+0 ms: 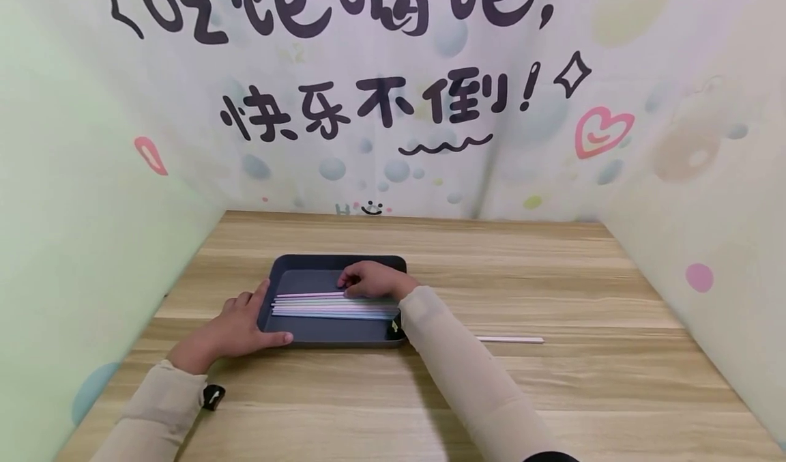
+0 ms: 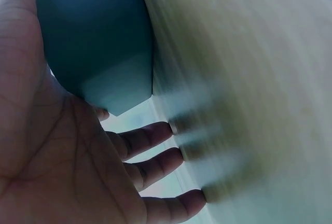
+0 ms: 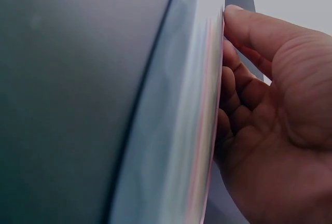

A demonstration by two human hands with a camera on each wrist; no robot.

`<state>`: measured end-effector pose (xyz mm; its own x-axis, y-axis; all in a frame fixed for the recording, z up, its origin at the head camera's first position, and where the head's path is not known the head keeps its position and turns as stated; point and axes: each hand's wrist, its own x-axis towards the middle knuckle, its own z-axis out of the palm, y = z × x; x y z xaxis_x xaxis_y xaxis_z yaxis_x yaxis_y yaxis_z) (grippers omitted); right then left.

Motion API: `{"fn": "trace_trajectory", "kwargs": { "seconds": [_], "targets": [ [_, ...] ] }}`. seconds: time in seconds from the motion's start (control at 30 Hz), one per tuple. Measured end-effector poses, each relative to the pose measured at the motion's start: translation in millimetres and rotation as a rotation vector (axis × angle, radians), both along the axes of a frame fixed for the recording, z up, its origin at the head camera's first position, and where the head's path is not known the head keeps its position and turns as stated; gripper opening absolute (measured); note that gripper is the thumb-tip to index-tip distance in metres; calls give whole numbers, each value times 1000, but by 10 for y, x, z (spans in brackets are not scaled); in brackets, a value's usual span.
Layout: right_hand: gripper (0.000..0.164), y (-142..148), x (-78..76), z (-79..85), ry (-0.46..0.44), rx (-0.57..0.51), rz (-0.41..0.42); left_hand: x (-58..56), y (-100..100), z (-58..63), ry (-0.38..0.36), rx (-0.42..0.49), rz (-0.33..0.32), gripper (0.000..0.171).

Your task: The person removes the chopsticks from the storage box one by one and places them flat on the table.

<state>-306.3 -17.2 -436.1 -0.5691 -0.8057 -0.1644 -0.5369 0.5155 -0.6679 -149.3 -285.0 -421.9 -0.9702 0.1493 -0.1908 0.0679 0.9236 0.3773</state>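
Observation:
In the head view a dark grey-blue rectangular tray (image 1: 344, 334) holds several thin pastel sticks (image 1: 307, 306) lying side by side lengthwise. My left hand (image 1: 236, 325) rests against the tray's left end, its thumb reaching along the near rim; the left wrist view has its palm by the tray wall and the other fingers stretched past the corner. My right hand (image 1: 374, 279) is over the tray, behind the sticks, with bent fingers. In the right wrist view its thumb (image 3: 249, 24) and fingertips are right at the edge of the outermost pink stick.
A lone pale stick (image 1: 512, 340) lies on the wood-grain table (image 1: 589, 394), right of the tray and partly hidden by my right forearm. Behind the table hangs a printed white backdrop (image 1: 295, 175); a pale green wall (image 1: 74, 209) stands on the left.

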Motion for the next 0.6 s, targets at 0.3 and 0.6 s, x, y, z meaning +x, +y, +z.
{"fn": "trace_trajectory", "kwargs": {
  "seconds": [0.3, 0.6],
  "targets": [
    [16, -22, 29, 13, -2, 12, -5, 8, -15, -14, -3, 2, 1, 128],
    [14, -22, 28, 3, 73, 13, -17, 15, -1, 10, 4, 0, -4, 127]
  ]
}}
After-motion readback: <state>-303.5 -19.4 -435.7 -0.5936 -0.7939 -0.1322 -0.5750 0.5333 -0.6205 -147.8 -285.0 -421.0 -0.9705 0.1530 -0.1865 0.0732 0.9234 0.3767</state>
